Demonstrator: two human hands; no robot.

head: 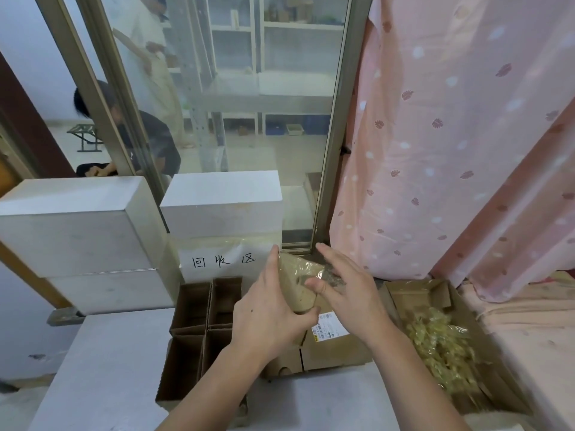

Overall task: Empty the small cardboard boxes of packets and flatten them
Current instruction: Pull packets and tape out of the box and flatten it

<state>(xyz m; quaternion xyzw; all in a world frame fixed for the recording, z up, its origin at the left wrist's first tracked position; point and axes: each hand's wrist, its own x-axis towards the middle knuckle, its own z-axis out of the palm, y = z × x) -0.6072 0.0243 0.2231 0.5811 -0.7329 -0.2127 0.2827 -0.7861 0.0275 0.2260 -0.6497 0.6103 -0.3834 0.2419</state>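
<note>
- Over on your left, four open small boxes (199,325) stand empty in a block — none flattened yet, by the look of it.
- Behind them, a white sign (224,261) reads 回收区.
- Your left hand (267,318) grips a packet (303,281), long axis tilted up-left.
- Your right hand (345,290), fingers straight, touches its right side, nearer the packet-filled carton (413,293).
- Below lies a labelled box (336,346); print unreadable.
</note>
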